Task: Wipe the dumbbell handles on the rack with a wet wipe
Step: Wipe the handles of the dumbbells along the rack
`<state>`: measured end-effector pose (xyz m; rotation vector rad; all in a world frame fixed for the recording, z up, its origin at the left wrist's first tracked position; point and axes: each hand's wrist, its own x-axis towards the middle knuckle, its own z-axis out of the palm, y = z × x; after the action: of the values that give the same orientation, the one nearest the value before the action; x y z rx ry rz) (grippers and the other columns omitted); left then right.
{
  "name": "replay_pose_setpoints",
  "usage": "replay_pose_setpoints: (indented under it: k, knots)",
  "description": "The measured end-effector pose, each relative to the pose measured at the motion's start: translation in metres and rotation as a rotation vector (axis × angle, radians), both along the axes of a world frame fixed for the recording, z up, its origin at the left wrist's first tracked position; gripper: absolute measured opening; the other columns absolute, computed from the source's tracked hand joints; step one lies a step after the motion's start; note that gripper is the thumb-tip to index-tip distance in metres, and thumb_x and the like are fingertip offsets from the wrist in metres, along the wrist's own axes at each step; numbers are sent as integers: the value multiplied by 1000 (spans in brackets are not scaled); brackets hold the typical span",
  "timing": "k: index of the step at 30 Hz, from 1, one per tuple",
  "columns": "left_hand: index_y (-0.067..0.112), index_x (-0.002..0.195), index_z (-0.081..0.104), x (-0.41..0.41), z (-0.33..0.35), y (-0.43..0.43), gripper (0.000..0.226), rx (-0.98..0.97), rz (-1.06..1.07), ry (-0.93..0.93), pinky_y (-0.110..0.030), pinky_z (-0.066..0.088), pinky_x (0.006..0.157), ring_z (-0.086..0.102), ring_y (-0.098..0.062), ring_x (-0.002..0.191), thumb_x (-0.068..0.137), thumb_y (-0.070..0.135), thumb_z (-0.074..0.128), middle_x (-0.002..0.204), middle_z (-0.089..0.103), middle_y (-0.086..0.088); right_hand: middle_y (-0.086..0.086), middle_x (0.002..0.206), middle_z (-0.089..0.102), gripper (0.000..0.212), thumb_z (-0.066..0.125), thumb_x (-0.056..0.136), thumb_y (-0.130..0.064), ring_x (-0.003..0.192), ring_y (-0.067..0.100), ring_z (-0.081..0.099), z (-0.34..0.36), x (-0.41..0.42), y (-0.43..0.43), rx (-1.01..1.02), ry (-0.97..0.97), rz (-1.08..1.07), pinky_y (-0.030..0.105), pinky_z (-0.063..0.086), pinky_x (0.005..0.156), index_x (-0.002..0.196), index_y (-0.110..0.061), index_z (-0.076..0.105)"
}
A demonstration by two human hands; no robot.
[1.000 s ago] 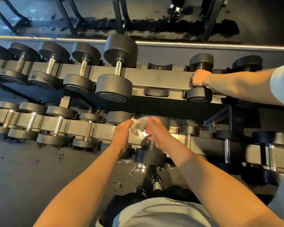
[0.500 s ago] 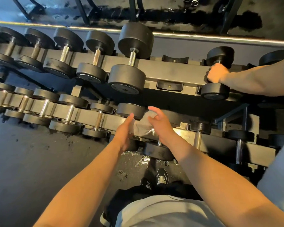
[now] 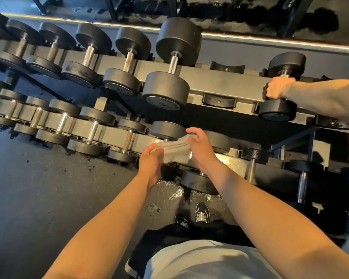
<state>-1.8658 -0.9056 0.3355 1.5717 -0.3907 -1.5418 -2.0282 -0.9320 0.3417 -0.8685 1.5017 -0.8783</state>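
Observation:
A pale wet wipe (image 3: pixel 174 150) is stretched between my left hand (image 3: pixel 150 164) and my right hand (image 3: pixel 201 149), both gripping it just above the lower shelf of the dumbbell rack (image 3: pixel 226 81). Under the wipe and my hands sit two lower-shelf dumbbells (image 3: pixel 199 181); their handles are mostly hidden. The upper shelf carries several black dumbbells with knurled steel handles, the largest (image 3: pixel 172 63) in the middle. Further lower-shelf dumbbells (image 3: pixel 92 133) line up to the left.
Another person's hand (image 3: pixel 277 89) grips the handle of an upper-shelf dumbbell at the right, the arm reaching in from the right edge. Two empty cradles (image 3: pixel 219 100) sit mid-rack. My shoes (image 3: pixel 191 217) stand on the dark speckled floor (image 3: pixel 48 198) before the rack.
The wipe went from bunched between my hands to pulled out flat between them. The view shifted, so the rack and the other person's hand now sit further right.

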Motion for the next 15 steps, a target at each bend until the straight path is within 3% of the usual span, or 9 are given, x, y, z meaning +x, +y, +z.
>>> replay_pose_setpoints:
  k: [2,5,7,10,12,15]
  knots:
    - [8,87,52,2,6,-1,24,4,-24,31,-21,50,48,63,-11,53,90,-15,45,77,58,-10,-2,116,54,36,41,102,-5,103,18,56,2,0,0,-1,-5,-2,34,50,88,120,-30,59]
    - [14,103,51,6,12,-3,35,26,-65,75,-24,49,47,63,-14,56,87,-17,44,83,59,-11,-3,120,51,40,39,103,-6,105,12,52,6,1,1,-7,-9,24,26,46,83,128,-31,56]
    - [20,116,55,11,11,-5,45,7,-145,48,-28,50,55,61,-18,68,85,-13,50,92,59,-14,-3,128,49,43,41,102,-5,115,13,50,8,1,0,-15,-24,60,28,44,88,131,-34,54]
    - [27,126,57,12,11,-7,42,-36,-245,-22,-26,51,62,66,-15,78,91,5,66,98,65,-7,-4,137,44,61,49,94,5,127,14,41,10,-1,0,-16,-75,139,32,44,99,138,-37,49]
    - [29,126,59,13,10,-9,42,-56,-263,-83,-30,52,70,69,-16,88,89,17,75,103,65,-5,-3,142,40,73,51,90,10,130,11,33,12,-3,-1,-7,-87,187,35,45,103,142,-41,45]
    - [32,116,66,13,7,-12,36,-129,-247,-191,-36,55,81,65,-22,105,87,16,76,117,63,-3,-1,154,36,76,54,91,10,136,12,30,14,-5,-3,-39,-27,217,32,39,101,145,-42,42]
